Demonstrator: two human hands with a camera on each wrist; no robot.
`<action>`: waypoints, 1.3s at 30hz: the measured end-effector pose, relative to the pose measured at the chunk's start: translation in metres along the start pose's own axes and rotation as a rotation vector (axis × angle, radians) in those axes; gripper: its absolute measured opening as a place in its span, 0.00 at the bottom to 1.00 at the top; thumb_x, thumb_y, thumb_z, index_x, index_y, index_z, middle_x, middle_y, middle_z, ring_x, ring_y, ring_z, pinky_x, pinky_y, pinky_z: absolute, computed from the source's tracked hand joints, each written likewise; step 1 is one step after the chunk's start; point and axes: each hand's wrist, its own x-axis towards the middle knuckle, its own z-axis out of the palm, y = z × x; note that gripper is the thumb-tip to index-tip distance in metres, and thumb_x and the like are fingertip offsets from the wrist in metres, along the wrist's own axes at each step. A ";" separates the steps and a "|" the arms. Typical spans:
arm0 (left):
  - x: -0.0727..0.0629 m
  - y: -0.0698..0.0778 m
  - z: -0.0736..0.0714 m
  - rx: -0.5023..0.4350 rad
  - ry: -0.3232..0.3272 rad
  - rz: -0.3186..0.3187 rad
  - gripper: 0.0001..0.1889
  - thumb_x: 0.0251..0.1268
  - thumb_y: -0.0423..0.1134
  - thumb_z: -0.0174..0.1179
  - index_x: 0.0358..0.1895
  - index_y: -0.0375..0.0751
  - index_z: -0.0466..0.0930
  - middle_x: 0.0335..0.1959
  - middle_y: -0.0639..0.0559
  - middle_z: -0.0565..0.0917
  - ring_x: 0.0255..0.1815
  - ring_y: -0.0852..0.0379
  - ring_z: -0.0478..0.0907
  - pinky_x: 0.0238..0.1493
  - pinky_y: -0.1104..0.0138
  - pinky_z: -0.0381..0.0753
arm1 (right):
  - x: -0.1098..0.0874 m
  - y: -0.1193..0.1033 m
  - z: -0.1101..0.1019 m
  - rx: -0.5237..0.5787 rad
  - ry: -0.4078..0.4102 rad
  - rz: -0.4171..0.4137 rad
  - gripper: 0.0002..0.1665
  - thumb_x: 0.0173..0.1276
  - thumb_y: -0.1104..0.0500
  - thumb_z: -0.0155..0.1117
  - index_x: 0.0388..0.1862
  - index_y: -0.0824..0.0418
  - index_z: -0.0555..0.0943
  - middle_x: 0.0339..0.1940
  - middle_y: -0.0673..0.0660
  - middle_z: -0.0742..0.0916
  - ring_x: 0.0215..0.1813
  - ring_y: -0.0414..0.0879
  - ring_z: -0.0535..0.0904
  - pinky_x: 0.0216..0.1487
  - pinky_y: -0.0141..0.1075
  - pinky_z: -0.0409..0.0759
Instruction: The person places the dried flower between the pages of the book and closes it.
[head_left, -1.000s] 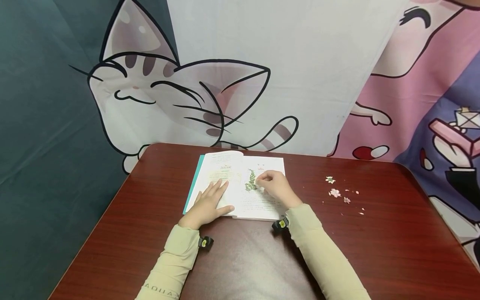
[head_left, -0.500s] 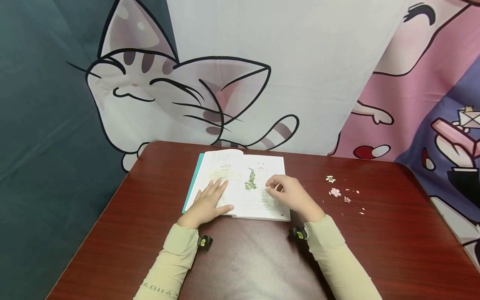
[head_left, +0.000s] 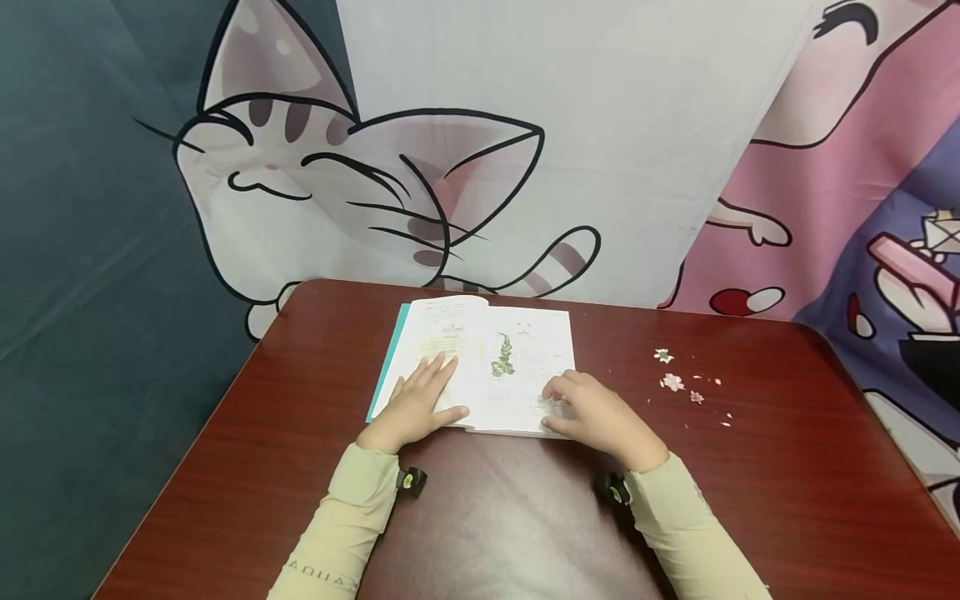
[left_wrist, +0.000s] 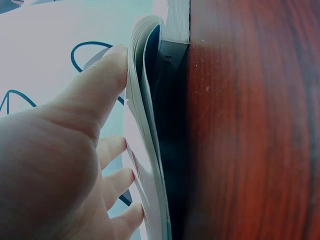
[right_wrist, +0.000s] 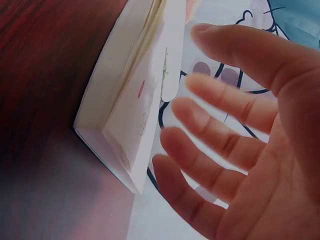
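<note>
Mid-frame, the left hand (head_left: 412, 408) lies spread on an open book (head_left: 510, 408); the right hand (head_left: 600, 412), loose and empty, hovers near a green sprig (head_left: 503, 360).

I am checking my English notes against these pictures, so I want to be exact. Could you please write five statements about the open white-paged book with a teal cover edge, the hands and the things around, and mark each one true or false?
1. The open book lies on the glossy red-brown wooden table. True.
2. The bare right hand pinches a flower. False: its fingers are relaxed and hold nothing.
3. The bare left hand rests on the left page. True.
4. The green leafy sprig shows on the left page. False: it is on the right page.
5. Small white and pink flowers lie to the right of the book. True.
</note>
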 end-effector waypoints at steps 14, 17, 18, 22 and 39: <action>0.002 0.001 -0.002 0.002 -0.005 -0.001 0.45 0.70 0.59 0.61 0.83 0.48 0.51 0.83 0.43 0.49 0.83 0.39 0.40 0.74 0.32 0.41 | -0.003 -0.002 -0.001 -0.078 -0.079 0.079 0.21 0.52 0.52 0.84 0.36 0.53 0.78 0.37 0.48 0.79 0.38 0.43 0.74 0.33 0.38 0.75; 0.002 0.001 -0.002 0.003 -0.005 -0.003 0.45 0.70 0.59 0.61 0.83 0.48 0.51 0.83 0.43 0.49 0.83 0.39 0.40 0.74 0.32 0.40 | -0.003 -0.003 -0.002 -0.067 -0.075 0.089 0.21 0.52 0.52 0.84 0.36 0.53 0.78 0.37 0.48 0.80 0.37 0.43 0.74 0.32 0.38 0.75; 0.001 0.001 -0.002 0.003 -0.002 0.000 0.45 0.70 0.59 0.61 0.83 0.47 0.51 0.83 0.42 0.50 0.83 0.38 0.40 0.74 0.32 0.41 | -0.003 -0.003 -0.002 -0.066 -0.071 0.091 0.22 0.51 0.52 0.84 0.36 0.53 0.78 0.37 0.48 0.79 0.37 0.43 0.74 0.32 0.38 0.75; 0.002 0.000 -0.001 0.003 -0.002 -0.001 0.45 0.70 0.59 0.61 0.83 0.48 0.51 0.83 0.43 0.50 0.83 0.38 0.40 0.74 0.32 0.41 | -0.005 -0.004 -0.003 -0.071 -0.038 0.101 0.25 0.50 0.51 0.85 0.41 0.54 0.80 0.39 0.50 0.79 0.41 0.47 0.74 0.33 0.40 0.76; 0.000 0.000 -0.001 0.011 -0.003 -0.006 0.44 0.71 0.59 0.61 0.83 0.48 0.52 0.83 0.43 0.50 0.83 0.38 0.40 0.74 0.32 0.42 | -0.005 -0.007 -0.006 0.044 0.082 0.093 0.45 0.50 0.52 0.84 0.66 0.56 0.75 0.68 0.67 0.70 0.59 0.70 0.73 0.56 0.59 0.76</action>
